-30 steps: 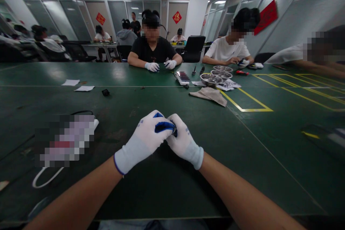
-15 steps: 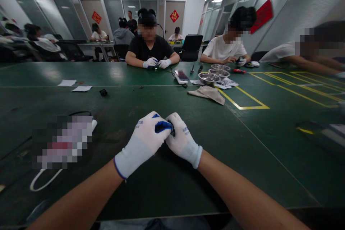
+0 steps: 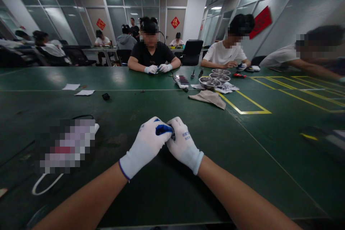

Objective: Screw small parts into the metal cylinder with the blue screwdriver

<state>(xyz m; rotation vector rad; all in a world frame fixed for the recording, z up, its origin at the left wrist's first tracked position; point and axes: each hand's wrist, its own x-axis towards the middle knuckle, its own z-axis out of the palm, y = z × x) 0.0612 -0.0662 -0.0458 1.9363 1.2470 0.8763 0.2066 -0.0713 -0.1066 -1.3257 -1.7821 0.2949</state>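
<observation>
My left hand [image 3: 152, 133], in a white glove with blue-coated fingers, is closed in a pinch over the green table [image 3: 129, 107]. Pressed against it, my right hand [image 3: 181, 140] in a matching glove is closed too. Between the fingertips of both hands shows a bit of a small dark thing [image 3: 173, 133]. Most of it is hidden by the gloves, and its kind cannot be made out. Both hands are held together just above the tabletop.
At left lies a blurred-out white device [image 3: 81, 143] with a cord loop. Farther off are a small black part [image 3: 106, 96], white paper slips [image 3: 84, 92], a beige cloth [image 3: 208, 98], metal bowls [image 3: 209, 83] and yellow tape [image 3: 253, 112]. Co-workers [image 3: 153, 52] sit across the table.
The camera has tilted up slightly, so the whole scene sits lower. My hands keep the same joined grip, with hardly any movement between them.
</observation>
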